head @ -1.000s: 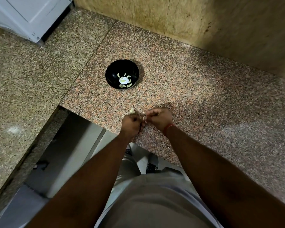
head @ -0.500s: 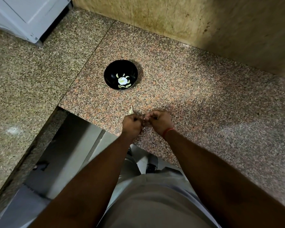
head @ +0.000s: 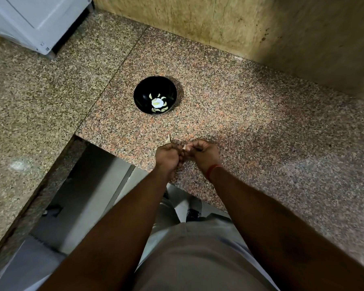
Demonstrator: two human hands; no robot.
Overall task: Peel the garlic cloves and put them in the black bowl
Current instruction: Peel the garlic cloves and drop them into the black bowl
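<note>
Hands: the left hand (head: 168, 156) and right hand (head: 202, 153) meet knuckle to knuckle over the near edge of the granite bench (head: 250, 127).
Fingers: both sets curled tight, pinching a small garlic clove (head: 184, 147) between them; only a pale tip of it shows.
Skin: a papery scrap of peel (head: 168, 140) sticks up just beyond the left fingers.
Black bowl (head: 144, 89): well beyond the fingers and slightly left, upright on the bench, with peeled cloves (head: 158, 102) pale at its bottom.
Path: bare granite lies between fingers and bowl.
Surroundings: a white appliance (head: 36, 19) far beyond and left; a yellowish tiled wall (head: 240, 24) behind the bowl; a red thread band (head: 212, 169) on the right wrist.
</note>
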